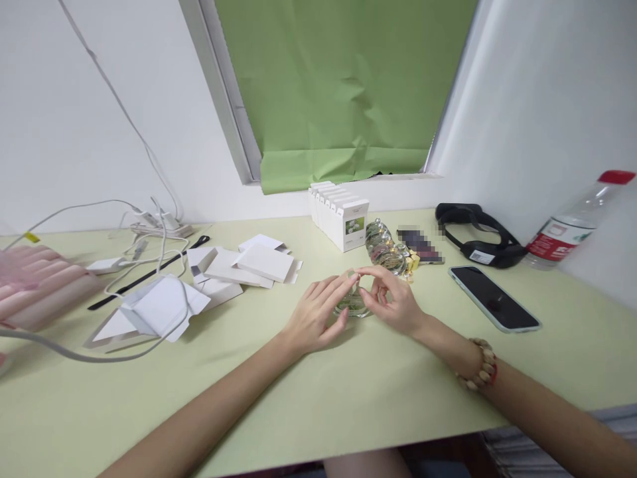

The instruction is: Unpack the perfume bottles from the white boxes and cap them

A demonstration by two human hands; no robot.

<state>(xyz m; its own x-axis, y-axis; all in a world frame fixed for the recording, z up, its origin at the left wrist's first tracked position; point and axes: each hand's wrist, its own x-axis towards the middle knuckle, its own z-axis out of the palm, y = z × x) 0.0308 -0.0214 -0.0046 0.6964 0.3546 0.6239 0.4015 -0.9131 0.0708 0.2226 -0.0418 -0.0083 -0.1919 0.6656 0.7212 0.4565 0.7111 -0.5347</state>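
Note:
A round, clear glass piece (352, 307) rests on the table close in front of me, partly covered by my fingers. My left hand (318, 311) reaches over its left side with fingers stretched out, the index fingertip at its top and the thumb low beside it. From the right, my right hand (393, 302) curls thumb and index finger around its top, the index meeting the left fingertip. Whatever small part lies between the fingertips is too small to make out. Just behind stand several similar glass pieces (385, 249) in a row, with small gold-coloured pieces (412, 261) beside them.
White boxes (343, 222) stand in a row at the back. Flattened white cartons (263, 262) and cables (164, 245) lie to the left. A phone (492, 299), another phone (423, 245), a black headset (480, 239) and a bottle (567, 229) occupy the right.

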